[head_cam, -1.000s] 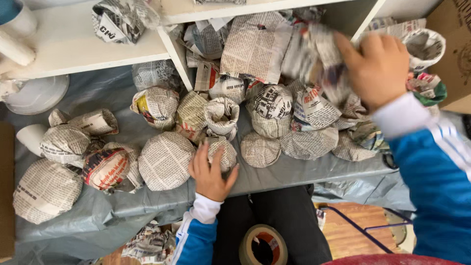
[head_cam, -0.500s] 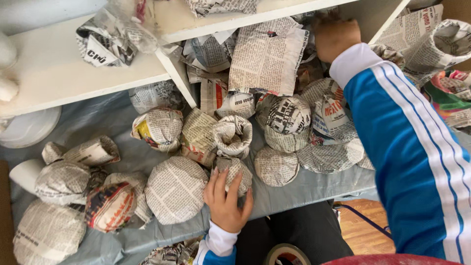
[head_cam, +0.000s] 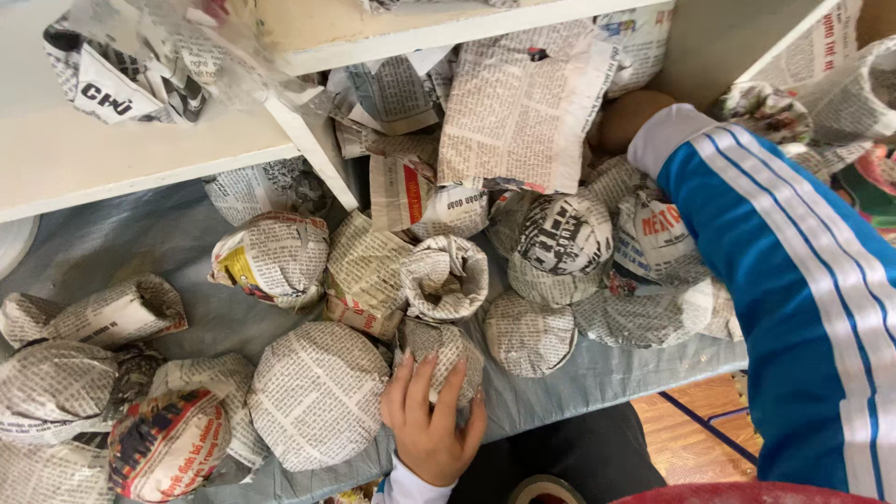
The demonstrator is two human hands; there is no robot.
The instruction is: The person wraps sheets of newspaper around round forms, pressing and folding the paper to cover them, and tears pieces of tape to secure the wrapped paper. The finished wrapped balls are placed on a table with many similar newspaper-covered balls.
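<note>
Left hand [head_cam: 429, 420] is down at the near edge of the grey sheet [head_cam: 140, 243], fingers spread and laid over a small newspaper-wrapped bundle [head_cam: 439, 350], palm toward the body, resting on it rather than pinching. Just to the left of that hand sits a big round wrapped ball [head_cam: 317, 392], touching the bundle's side. Straight beyond the fingertips there's an open-topped paper cup shape [head_cam: 445, 275], and to the hand's right a flatter wrapped disc [head_cam: 529, 334].

Right arm in the blue sleeve with white stripes [head_cam: 793, 289] reaches deep toward the back, under the white shelf [head_cam: 140, 149]. The right hand [head_cam: 627, 117] is mostly hidden behind a flat newspaper sheet [head_cam: 523, 112]; only a rounded bit shows, so I can't tell whether its fingers are spread or closed. Right below that wrist, more wrapped bundles [head_cam: 565, 238] crowd together.
</note>
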